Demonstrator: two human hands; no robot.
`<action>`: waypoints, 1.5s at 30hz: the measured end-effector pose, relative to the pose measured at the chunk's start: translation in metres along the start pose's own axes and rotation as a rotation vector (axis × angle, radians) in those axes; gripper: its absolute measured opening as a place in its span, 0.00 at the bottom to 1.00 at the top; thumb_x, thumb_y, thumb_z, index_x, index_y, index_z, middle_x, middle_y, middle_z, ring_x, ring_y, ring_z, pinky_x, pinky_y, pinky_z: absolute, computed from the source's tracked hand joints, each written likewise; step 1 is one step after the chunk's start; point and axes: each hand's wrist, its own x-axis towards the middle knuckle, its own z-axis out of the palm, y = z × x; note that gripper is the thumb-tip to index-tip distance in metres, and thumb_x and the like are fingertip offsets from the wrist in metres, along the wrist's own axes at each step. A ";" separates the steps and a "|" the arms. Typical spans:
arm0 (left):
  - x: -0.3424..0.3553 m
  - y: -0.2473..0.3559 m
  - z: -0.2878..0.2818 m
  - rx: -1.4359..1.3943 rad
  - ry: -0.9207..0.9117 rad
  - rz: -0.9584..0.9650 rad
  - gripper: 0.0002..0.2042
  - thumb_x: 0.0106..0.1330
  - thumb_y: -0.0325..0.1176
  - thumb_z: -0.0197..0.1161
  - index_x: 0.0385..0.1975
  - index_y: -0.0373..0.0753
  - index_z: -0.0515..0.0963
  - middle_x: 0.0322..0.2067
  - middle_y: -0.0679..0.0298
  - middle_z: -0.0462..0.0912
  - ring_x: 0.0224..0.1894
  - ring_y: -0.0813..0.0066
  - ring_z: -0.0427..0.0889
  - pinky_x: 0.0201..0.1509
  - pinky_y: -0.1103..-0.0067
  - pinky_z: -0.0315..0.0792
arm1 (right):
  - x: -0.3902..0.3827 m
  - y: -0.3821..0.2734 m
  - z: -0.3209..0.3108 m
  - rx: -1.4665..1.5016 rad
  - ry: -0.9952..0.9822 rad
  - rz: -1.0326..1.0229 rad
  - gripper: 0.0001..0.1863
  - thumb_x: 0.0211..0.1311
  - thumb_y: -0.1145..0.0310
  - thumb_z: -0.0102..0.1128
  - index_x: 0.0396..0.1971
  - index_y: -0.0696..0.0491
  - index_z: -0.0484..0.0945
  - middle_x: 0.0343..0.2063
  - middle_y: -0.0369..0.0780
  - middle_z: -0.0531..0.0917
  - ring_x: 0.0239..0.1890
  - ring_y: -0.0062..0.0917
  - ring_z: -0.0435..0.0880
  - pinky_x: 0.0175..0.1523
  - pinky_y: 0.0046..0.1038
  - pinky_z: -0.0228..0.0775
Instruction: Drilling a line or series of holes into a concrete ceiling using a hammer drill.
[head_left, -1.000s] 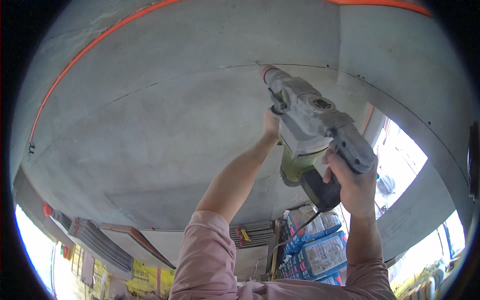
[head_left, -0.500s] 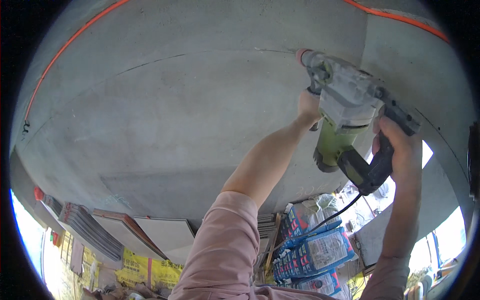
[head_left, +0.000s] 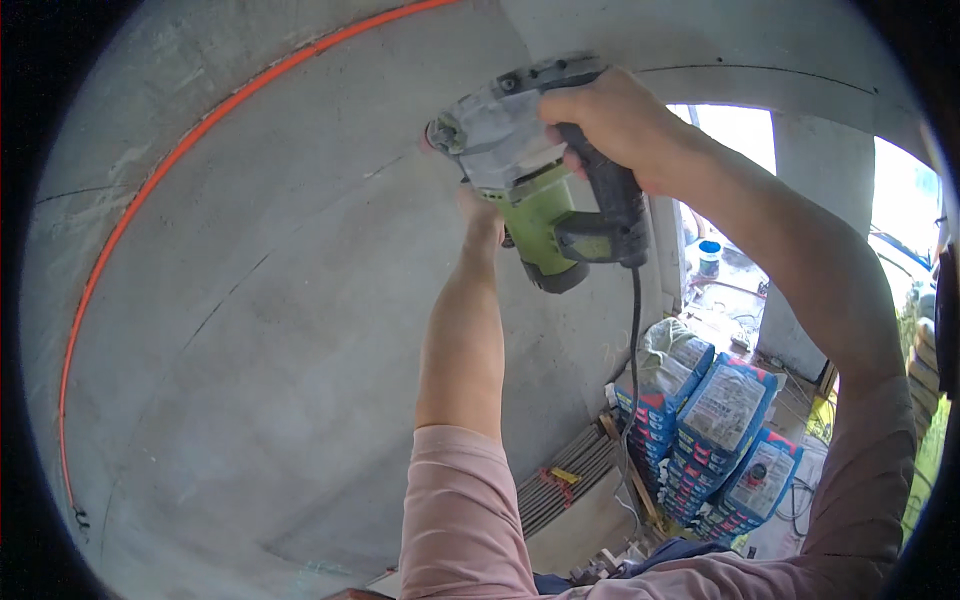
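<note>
Raised up against the grey wall [head_left: 300, 300] is a dusty green and black rotary hammer [head_left: 545, 215]. Its reddish nose meets or nearly meets the wall by a dark marked line; the bit cannot be made out. My left hand [head_left: 483, 215] is closed at the front of the tool, around its side handle, and the tool's body partly hides the fingers. My right hand [head_left: 622, 125] wraps around the black rear handle. A black power cord [head_left: 634, 330] hangs from the base of that handle.
An orange conduit [head_left: 135, 210] curves along the wall on the left. Stacked blue and white bags [head_left: 725, 400] stand low on the right, beside leaning grey slabs [head_left: 570, 480]. Beyond a bright opening sits a blue-rimmed bucket [head_left: 709, 258].
The view has turned and tilted, so the rotary hammer now appears farther left and higher, and the bags and opening show more fully. Both hands keep their hold on the tool.
</note>
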 end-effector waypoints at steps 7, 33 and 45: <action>-0.005 0.004 0.002 0.207 -0.069 0.284 0.09 0.64 0.25 0.61 0.43 0.34 0.78 0.38 0.63 0.82 0.35 0.74 0.77 0.36 0.72 0.72 | 0.006 -0.016 0.012 -0.023 0.015 -0.098 0.10 0.56 0.68 0.64 0.25 0.61 0.81 0.21 0.40 0.80 0.17 0.23 0.76 0.22 0.29 0.68; 0.006 -0.008 0.002 0.054 -0.128 0.181 0.14 0.67 0.26 0.60 0.52 0.32 0.75 0.46 0.60 0.81 0.42 0.70 0.80 0.43 0.70 0.76 | 0.012 -0.015 0.031 -0.256 0.018 -0.250 0.12 0.57 0.67 0.61 0.21 0.61 0.80 0.18 0.40 0.79 0.16 0.21 0.76 0.22 0.27 0.68; 0.008 -0.009 0.000 0.056 -0.188 0.163 0.16 0.67 0.26 0.61 0.54 0.32 0.74 0.48 0.60 0.81 0.43 0.69 0.80 0.44 0.70 0.77 | 0.008 -0.012 0.029 -0.217 -0.026 -0.253 0.11 0.57 0.69 0.60 0.22 0.61 0.79 0.19 0.39 0.79 0.16 0.21 0.77 0.22 0.27 0.69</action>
